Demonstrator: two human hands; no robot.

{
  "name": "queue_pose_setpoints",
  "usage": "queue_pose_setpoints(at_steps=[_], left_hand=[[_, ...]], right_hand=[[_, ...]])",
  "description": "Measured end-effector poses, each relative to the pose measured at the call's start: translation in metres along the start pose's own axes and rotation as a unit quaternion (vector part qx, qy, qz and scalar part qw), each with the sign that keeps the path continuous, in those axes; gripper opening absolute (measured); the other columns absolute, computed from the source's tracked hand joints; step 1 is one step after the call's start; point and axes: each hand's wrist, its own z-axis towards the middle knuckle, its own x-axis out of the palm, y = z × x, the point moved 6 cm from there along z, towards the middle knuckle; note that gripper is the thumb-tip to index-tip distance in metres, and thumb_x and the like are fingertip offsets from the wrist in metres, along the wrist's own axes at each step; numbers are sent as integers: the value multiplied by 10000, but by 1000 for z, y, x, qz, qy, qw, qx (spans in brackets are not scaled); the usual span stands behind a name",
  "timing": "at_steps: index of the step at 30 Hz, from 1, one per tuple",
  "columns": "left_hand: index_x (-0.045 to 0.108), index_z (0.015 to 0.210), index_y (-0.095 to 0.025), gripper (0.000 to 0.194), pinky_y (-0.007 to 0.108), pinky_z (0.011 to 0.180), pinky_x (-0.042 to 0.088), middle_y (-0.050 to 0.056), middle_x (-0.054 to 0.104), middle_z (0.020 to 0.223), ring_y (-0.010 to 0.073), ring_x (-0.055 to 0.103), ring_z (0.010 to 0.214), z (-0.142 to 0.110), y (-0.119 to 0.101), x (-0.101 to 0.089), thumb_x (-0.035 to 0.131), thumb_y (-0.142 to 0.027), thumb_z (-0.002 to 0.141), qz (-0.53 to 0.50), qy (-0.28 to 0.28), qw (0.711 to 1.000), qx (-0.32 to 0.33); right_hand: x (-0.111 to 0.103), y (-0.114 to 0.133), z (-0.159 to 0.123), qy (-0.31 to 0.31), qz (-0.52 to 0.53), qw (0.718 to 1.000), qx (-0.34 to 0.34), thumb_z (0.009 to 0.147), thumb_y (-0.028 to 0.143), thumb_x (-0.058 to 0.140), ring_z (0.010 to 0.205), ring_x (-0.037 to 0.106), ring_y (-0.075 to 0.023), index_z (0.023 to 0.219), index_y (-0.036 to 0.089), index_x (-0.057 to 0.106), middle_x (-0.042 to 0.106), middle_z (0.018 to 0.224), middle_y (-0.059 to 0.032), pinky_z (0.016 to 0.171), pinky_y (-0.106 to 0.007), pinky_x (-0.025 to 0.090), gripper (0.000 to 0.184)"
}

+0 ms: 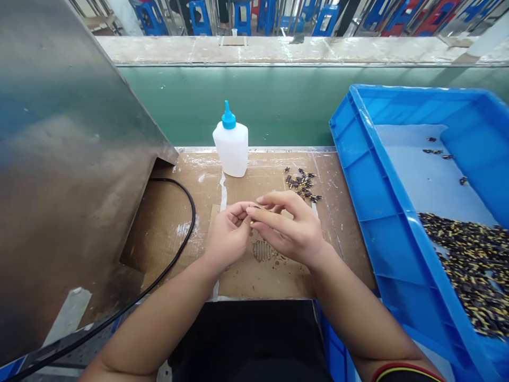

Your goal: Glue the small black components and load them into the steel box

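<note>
Both hands meet over the cardboard-covered bench. My left hand (228, 233) is closed, its thumb and fingertips pinching a small black and yellow part (252, 220) that is mostly hidden. Against the same part rest the thumb and index finger of my right hand (292, 225), while its other fingers are bent. Just beyond the right hand lies a loose pile of small black parts with yellow tips (301, 183). A white squeeze bottle (231, 151) with a blue nozzle cap stands upright behind the left hand.
On the right sits a big blue crate (360, 175) with a heap of the same black and yellow parts (469, 265). A metal housing (71, 159) fills the left, and a black cable (192, 223) curves beside it. A green belt (278, 103) runs behind the bench.
</note>
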Motion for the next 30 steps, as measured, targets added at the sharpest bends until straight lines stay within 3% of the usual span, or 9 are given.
queue_pose_setpoints(at_steps=[3,6,8,12,16,21,30], left_hand=[[822,1040,-171,275,288,805,689,101,855,1002,191,815,870,2,-2,1,899,-388,890,-18,-4,1000,-7],[844,1077,-177,243,286,778,702,101,861,974,178,813,808,0,-8,6,868,-365,925,-7,19,1000,3],[850,1093,-184,219,289,773,710,98,863,968,180,817,796,-3,-15,7,851,-342,942,14,20,999,32],[849,1070,-203,137,274,768,716,79,866,976,177,828,804,-10,-28,6,825,-283,962,66,-6,991,117],[828,1072,-211,108,271,804,711,63,865,1023,170,833,869,-14,-36,7,809,-208,966,136,5,967,214],[793,1078,-217,183,280,841,692,40,857,1004,160,821,911,-18,-47,10,796,-89,948,224,19,912,342],[733,1091,-172,236,341,877,691,81,817,1012,192,792,939,-29,-55,18,788,-35,907,323,14,833,449]], right_hand=[[-1,-3,2,24,32,999,31,1023,133,740,907,716,-198,1117,234,778,749,1058,-72,763,-351,624,143],[-5,-12,3,14,103,987,122,1021,176,742,840,718,-172,1073,212,770,760,970,-49,723,-313,618,69],[-5,-20,0,1,177,963,201,1024,208,746,764,727,-150,1024,206,762,768,893,-21,684,-281,616,16],[0,-35,-8,-15,303,897,321,1017,348,801,641,712,-130,906,179,758,760,774,-12,588,-230,590,207],[2,-38,-9,-15,336,871,357,968,476,854,613,659,-113,829,177,761,731,713,-10,569,-214,550,343],[4,-36,-8,4,341,861,378,955,501,865,635,641,-113,813,185,765,714,703,-8,596,-225,531,361],[7,-35,-7,19,353,854,382,929,488,885,636,654,-115,809,183,776,735,726,-10,592,-224,552,345]])
